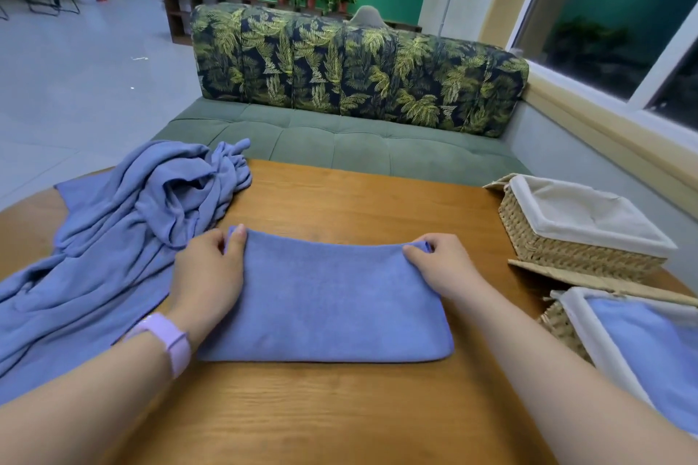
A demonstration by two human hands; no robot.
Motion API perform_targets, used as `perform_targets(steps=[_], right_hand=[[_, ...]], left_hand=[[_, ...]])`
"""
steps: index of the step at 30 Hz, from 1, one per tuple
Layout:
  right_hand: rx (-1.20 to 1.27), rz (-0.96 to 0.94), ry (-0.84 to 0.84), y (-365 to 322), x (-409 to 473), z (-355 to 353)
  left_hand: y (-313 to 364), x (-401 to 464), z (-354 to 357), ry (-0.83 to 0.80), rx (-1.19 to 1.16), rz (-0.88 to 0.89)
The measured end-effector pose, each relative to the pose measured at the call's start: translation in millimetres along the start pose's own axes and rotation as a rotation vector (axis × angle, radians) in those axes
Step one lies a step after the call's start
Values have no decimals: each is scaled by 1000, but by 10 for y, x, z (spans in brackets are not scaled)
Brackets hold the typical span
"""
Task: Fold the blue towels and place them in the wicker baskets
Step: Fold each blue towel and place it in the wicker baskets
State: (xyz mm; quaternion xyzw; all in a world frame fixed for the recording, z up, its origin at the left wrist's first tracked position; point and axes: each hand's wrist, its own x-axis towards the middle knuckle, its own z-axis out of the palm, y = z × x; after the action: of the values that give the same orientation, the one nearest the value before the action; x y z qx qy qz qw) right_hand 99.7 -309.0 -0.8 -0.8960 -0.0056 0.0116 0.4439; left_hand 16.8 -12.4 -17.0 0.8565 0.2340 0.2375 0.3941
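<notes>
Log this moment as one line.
both hands: left, right pinch folded blue towel far corners | near wicker basket: holds towel

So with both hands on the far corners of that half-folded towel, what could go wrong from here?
1. The left hand pinches its corner right beside the unfolded pile; lifting might snag that loose cloth.
2. The right hand grips only the corner of the folded towel, so the layers could slip out of line.
3. The near basket already holds blue cloth, while the far basket shows only its liner.
</notes>
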Motion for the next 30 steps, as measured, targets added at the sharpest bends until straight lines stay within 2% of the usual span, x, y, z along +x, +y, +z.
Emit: perform_targets(steps=[4,7,9,11,13,15,18,21,24,30], right_hand=[[-207,-55,20,64,219,64],[-407,-91,57,67,241,73],[-552,-216,177,-11,161,82],[-538,-388,240,-190,-25,183],[-453,-487,117,-373,-252,427],[-364,-493,-67,-411,-432,721],[-462,-495,-193,-200,-522,930],[-621,-444,-215,-8,-505,838],[-758,-332,-201,137,-429,633],[-751,-227,-180,287,-454,371]], left_hand=[[-158,88,169,-15,159,0],[-187,210,170,-35,191,18],[-147,250,136,27,249,154],[30,153,156,26,235,348],[288,-102,245,-121,184,475],[373,-372,440,-293,166,579],[196,-528,665,-440,395,712],[26,-476,561,-508,525,596],[-72,-408,401,-502,596,478],[-114,-410,257,-461,699,365]])
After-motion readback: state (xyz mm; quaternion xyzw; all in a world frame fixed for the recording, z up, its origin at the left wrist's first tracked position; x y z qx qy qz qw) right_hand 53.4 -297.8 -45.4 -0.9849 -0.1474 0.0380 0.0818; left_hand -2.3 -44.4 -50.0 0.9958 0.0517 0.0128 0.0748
